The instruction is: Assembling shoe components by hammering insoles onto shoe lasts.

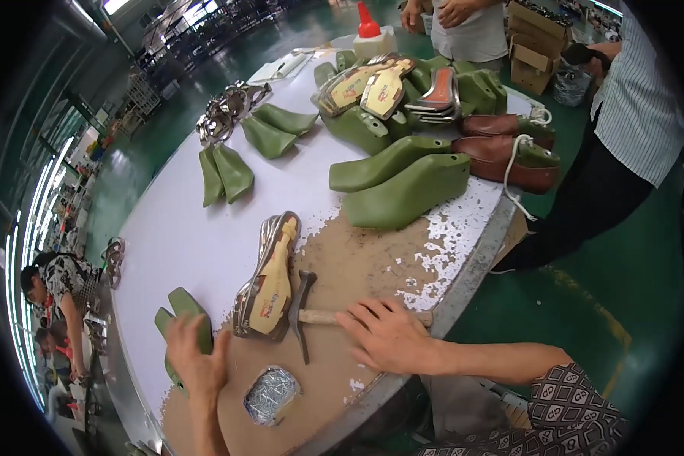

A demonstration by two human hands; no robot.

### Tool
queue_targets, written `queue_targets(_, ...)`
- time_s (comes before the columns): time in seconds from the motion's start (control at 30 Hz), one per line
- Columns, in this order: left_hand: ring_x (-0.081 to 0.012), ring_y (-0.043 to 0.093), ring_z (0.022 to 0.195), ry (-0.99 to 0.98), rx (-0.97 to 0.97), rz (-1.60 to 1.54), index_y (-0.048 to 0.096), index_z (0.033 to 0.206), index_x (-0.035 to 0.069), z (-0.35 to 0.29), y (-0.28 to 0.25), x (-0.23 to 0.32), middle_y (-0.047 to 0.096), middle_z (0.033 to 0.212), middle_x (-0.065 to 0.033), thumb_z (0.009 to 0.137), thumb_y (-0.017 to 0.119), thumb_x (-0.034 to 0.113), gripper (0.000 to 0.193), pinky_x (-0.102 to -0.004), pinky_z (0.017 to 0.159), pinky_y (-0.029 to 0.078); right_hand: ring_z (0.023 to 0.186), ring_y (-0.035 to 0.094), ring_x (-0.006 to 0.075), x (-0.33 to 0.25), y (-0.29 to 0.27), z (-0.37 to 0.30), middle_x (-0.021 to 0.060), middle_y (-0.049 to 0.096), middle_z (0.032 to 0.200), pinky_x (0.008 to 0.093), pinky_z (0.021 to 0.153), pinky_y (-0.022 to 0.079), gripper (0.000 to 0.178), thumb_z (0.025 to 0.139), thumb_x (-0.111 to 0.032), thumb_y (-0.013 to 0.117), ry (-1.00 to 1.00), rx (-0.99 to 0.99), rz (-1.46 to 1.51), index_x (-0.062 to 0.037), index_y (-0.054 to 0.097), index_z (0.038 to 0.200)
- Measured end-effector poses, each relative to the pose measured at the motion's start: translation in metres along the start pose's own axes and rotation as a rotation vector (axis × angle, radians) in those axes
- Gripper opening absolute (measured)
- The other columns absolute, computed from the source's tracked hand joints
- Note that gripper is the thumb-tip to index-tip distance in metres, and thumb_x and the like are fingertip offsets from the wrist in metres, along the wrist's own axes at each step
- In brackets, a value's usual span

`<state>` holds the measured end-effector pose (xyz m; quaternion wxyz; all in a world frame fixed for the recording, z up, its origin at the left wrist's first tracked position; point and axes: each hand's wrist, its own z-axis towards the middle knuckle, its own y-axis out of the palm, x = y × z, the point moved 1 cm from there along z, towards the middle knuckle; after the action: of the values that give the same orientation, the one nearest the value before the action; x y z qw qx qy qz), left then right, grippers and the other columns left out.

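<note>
I'm working at a large table (167, 235) whose white covering is flaking toward my side, baring a brown patch (372, 266). Around it a green floor (570, 319) is spreading. A person in a striped shirt (638, 114) is standing on the right, and cardboard boxes (536, 64) are sitting beyond the table. On the far part, more green lasts (410, 190) are lying near brown leather shoes (505, 163) and a red-capped bottle (374, 44).

My right hand (391, 334) is lying palm down, fingers spread, across the hammer (319, 317) on the brown patch; its handle is pale and wooden, its dark metal head narrow and curved. My left hand (194, 353) is hovering loosely, thumb apart, over a smooth green pair of lasts (188, 302) at the near left; I can't tell whether it's touching them. Between my hands, shiny nails (271, 395) are filling a small container, and stacked yellow-topped soles (267, 285) are lying beside the hammer.
</note>
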<state>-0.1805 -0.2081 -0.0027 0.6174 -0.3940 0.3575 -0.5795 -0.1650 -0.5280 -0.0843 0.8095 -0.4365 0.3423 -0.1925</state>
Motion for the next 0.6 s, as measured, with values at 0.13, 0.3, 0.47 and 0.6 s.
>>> queue_targets(0.13,-0.0384,0.047,0.124,-0.444,-0.003,0.409,0.057,0.122,0.004,-0.029,-0.009,-0.055,0.043,0.14,-0.0187,0.072,0.077,0.04,0.065,-0.0461,0.101,0.041,0.111,0.05,0.0299,-0.004,0.008,0.0,0.0142,0.054,0.118,0.0438,0.093,0.04,0.059,0.078,-0.03,0.068,-0.018,0.058,-0.016,-0.0041,0.048,0.128)
queue_targets(0.3,-0.04,0.047,0.123,-0.67,-0.126,-0.034,0.052,0.127,-0.003,-0.04,0.006,-0.068,0.037,0.144,-0.0198,0.07,0.072,0.046,0.078,-0.0445,0.102,0.041,0.11,0.052,0.0291,-0.006,0.007,-0.003,0.0123,0.056,0.116,0.0445,0.094,0.04,0.054,0.079,-0.027,0.067,-0.011,0.082,-0.029,-0.0058,0.051,0.125)
queue_targets(0.47,-0.0403,0.048,0.12,-0.704,-0.058,0.001,0.054,0.121,-0.007,-0.046,-0.002,-0.078,0.038,0.144,-0.019,0.069,0.072,0.043,0.074,-0.0472,0.099,0.042,0.108,0.054,0.0281,-0.003,0.004,-0.003,0.0105,0.058,0.113,0.0438,0.094,0.041,0.05,0.079,-0.026,0.067,-0.035,0.134,-0.029,-0.0068,0.054,0.123)
queue_targets(0.6,-0.0435,0.043,0.122,-0.718,-0.033,0.093,0.051,0.122,-0.005,-0.086,0.002,-0.156,0.036,0.144,-0.021,0.071,0.073,0.038,0.071,-0.0483,0.101,0.04,0.107,0.055,0.028,-0.001,0.004,-0.001,0.0107,0.058,0.113,0.0426,0.093,0.042,0.048,0.079,-0.025,0.066,-0.047,0.144,-0.037,-0.0071,0.054,0.122)
